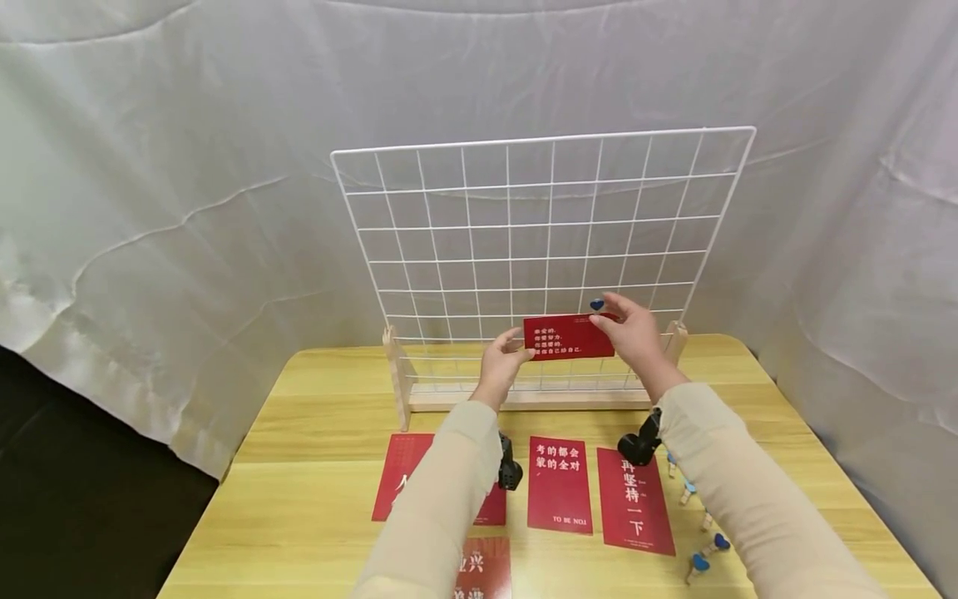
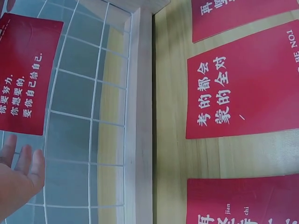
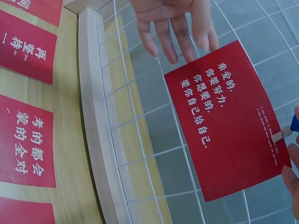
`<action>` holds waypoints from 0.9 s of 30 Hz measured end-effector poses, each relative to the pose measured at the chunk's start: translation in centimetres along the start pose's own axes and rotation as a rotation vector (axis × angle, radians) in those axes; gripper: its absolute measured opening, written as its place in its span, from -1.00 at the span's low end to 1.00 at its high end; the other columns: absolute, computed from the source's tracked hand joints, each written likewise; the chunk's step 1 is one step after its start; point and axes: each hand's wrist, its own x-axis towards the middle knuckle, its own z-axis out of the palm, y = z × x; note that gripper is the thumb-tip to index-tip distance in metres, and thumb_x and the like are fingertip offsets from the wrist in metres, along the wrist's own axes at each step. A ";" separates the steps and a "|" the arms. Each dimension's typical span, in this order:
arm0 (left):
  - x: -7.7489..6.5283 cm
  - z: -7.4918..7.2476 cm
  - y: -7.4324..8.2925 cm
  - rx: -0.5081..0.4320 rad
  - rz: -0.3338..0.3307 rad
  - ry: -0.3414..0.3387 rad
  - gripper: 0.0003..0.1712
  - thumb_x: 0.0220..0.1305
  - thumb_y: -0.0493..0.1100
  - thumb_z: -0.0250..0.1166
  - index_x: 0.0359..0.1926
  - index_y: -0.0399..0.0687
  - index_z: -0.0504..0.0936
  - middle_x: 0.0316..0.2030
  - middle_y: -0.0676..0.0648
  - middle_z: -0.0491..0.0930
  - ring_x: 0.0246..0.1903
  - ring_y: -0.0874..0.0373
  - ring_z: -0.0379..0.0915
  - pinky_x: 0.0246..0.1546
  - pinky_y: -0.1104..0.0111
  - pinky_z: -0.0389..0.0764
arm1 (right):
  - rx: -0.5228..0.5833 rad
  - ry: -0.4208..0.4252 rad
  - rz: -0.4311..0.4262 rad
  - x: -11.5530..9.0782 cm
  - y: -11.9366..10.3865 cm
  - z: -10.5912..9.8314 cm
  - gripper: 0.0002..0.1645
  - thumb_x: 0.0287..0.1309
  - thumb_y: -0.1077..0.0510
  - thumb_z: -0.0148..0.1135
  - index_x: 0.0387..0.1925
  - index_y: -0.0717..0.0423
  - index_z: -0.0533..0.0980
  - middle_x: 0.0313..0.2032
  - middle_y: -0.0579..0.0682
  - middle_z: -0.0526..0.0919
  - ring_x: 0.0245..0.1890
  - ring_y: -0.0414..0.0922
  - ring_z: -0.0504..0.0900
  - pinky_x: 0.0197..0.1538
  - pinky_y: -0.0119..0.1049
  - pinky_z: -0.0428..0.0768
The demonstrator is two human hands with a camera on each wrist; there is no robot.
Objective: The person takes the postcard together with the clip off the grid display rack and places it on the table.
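A red card [image 1: 557, 337] with white lettering is held upright against the white wire grid [image 1: 486, 249]. My right hand [image 1: 632, 333] is at its upper right, thumb and forefinger on a small clothespin with a blue heart [image 1: 596, 304]. The clothespin's tip [image 3: 279, 136] overlaps the card's edge. At the card's left end is my left hand [image 1: 500, 366], its fingers [image 2: 23, 161] loosely extended and spread, fingertips right at the card's edge. Part of the right hand is cut off in the right wrist view.
A wooden base [image 1: 531, 401] carries the grid on the table [image 1: 314, 466]. Several red cards lie in front, among them a middle card [image 1: 560, 485] and a right card [image 1: 636, 503]. More heart clothespins [image 1: 698, 566] lie by my right forearm. White cloth [image 1: 187, 274] hangs around.
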 end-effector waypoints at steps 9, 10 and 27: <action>0.3 0.8 -0.1 0.000 0.016 0.051 -0.52 -0.01 -0.36 0.23 0.02 -0.14 0.45 -0.27 -0.15 0.49 -0.27 0.06 0.43 -0.28 0.36 0.47 | -0.066 0.038 -0.004 0.6 -0.2 0.8 -0.53 0.10 0.21 0.07 0.09 0.20 0.33 -0.04 0.19 0.46 -0.03 0.04 0.40 -0.04 -0.16 0.42; 0.4 0.8 -0.1 0.000 0.016 0.062 -0.54 -0.01 -0.37 0.23 0.00 -0.14 0.46 -0.27 -0.14 0.50 -0.27 0.07 0.42 -0.28 0.36 0.47 | -0.076 0.048 -0.004 0.6 -0.2 0.8 -0.55 0.11 0.22 0.06 0.08 0.20 0.35 -0.05 0.19 0.47 -0.04 0.03 0.42 -0.05 -0.16 0.42; -0.2 1.4 -0.5 -0.067 0.060 0.184 -0.76 0.02 -0.40 0.19 -0.22 -0.25 0.58 -0.34 -0.13 0.55 -0.32 0.10 0.46 -0.26 0.31 0.51 | -0.155 0.051 0.000 1.2 -0.4 0.4 -0.68 0.12 0.23 0.04 -0.07 0.21 0.48 -0.28 0.16 0.59 -0.36 -0.03 0.52 -0.43 -0.40 0.42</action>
